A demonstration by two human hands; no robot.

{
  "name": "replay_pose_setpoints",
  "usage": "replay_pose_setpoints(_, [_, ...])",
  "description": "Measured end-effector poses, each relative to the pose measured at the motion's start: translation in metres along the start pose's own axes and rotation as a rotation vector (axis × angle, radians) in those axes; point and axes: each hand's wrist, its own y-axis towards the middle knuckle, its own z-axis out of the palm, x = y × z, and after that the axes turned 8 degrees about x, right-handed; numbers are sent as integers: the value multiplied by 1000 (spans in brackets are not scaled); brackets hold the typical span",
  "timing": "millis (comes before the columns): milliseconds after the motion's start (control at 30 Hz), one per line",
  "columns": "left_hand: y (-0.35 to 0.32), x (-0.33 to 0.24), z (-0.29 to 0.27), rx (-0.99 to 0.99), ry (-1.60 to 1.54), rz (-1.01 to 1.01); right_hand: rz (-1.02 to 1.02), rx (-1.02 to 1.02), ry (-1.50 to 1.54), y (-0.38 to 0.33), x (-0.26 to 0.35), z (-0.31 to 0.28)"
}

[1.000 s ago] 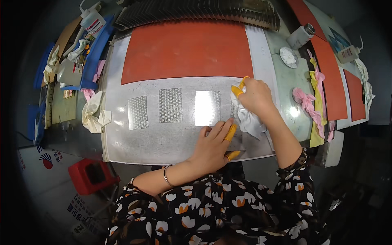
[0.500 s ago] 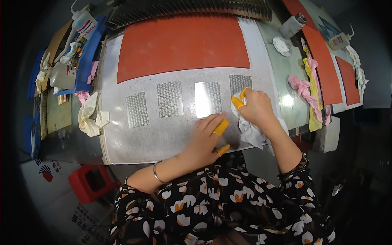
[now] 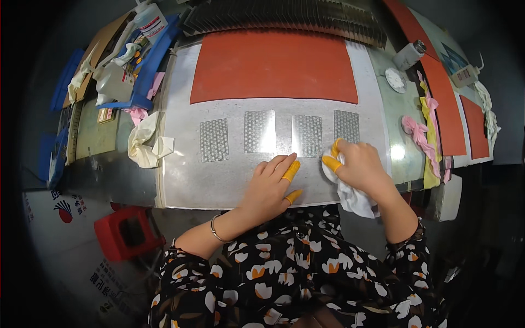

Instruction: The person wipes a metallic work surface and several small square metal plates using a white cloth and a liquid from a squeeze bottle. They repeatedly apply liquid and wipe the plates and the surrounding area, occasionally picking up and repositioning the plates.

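Observation:
Several thin rectangular patterned plates lie in a row on the grey work surface: a far-left plate (image 3: 214,140), a second plate (image 3: 260,131), a third plate (image 3: 307,135) and a far-right plate (image 3: 346,126). My right hand (image 3: 361,167), with yellow finger cots on thumb and index finger, grips a bunched white cloth (image 3: 358,202) at the near end of the far-right plate. The cloth's loose end hangs by the table's front edge. My left hand (image 3: 268,183) rests with fingers stretched out, its fingertips close to the third plate's near edge. Two of its fingers wear yellow cots.
An orange-red mat (image 3: 273,65) lies behind the plates, with a dark slotted rack (image 3: 284,19) beyond. On the left are a blue tray (image 3: 143,79) with bottles and a crumpled cream cloth (image 3: 145,145). Right stand a small white dish (image 3: 396,80) and a bottle (image 3: 410,54).
The whole view has shifted, so the table appears farther right. My right hand and cloth have moved nearer me along the far-right plate, uncovering more of it. My left hand stays stretched out.

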Motion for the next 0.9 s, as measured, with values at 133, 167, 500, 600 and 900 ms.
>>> replay_pose_setpoints(133, [0,-2,1,30,17,-11,11,-189,42,73,14,2])
replay_pose_setpoints(167, [1,-2,1,29,9,-7,15,-193,41,83,13,8])
replay_pose_setpoints(500, [-4,1,2,34,-85,-7,17,-97,39,66,22,38])
replay_pose_setpoints(600, [-9,7,2,-69,-231,-9,2,-88,49,50,25,44])
replay_pose_setpoints(900, [-40,41,-30,-197,-98,-142,-71,113,51,11,39,47])
